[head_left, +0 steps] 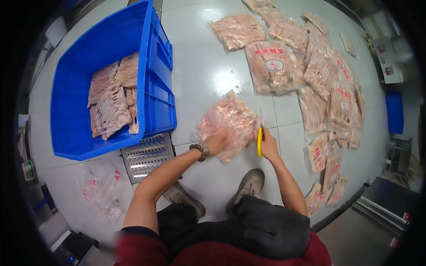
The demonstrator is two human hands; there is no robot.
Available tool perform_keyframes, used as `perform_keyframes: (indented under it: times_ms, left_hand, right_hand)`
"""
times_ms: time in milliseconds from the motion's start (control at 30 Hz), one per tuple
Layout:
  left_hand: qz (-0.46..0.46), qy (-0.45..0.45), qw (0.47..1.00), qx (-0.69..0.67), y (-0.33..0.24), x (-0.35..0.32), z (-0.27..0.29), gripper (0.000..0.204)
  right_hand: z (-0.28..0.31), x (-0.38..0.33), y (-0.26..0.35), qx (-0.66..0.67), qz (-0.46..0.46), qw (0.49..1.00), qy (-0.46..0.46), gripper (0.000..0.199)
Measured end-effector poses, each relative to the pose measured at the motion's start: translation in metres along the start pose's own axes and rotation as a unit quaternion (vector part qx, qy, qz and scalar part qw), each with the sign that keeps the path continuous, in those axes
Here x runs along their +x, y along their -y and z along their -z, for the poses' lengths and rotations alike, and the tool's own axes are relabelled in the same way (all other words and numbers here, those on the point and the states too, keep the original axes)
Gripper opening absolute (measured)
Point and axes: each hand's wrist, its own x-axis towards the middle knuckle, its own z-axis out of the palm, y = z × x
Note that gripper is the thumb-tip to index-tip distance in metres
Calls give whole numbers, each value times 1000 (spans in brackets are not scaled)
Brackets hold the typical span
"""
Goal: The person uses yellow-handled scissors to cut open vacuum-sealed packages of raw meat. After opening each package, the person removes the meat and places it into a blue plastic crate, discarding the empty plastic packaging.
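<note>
A clear plastic bag of pale pink frozen meat pieces [230,119], which look like poultry feet, is in front of me, just above my shoes. My left hand [217,142], with a beaded bracelet at the wrist, grips the bag's near left side; its fingertips are partly hidden. Closed round yellow-handled scissors [260,142], my right hand [269,145] is at the bag's right edge. The blades are hard to make out against the plastic.
At the left a large blue crate [155,84] holds several unwrapped frozen slabs [111,111]. Emptied clear bags [104,190] lie near a metal drain grate [148,155]. Many sealed packs [273,66] spread over the tiled floor on the right. Metal equipment [386,208] stands at the lower right.
</note>
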Motion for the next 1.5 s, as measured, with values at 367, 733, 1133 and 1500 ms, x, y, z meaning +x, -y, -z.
perform_keyframes:
  times_ms: [367,733,1133,1500]
  left_hand:
    - [-179,-156,971,-21,-146,-41,29,7]
    - [-270,-9,948,-169,-231,-87,82,15]
    - [-144,-162,909,355,-149,-28,118,28]
    - [-203,-172,931,248,-102,-11,110,31]
  right_hand:
    - [-17,-42,36,-119,445,877,-137,62]
    - [22,-43,33,203,210,955,49,28]
    - [33,-44,39,47,219,975,-2,43]
    - [50,-119,60,-128,367,878,-278,41]
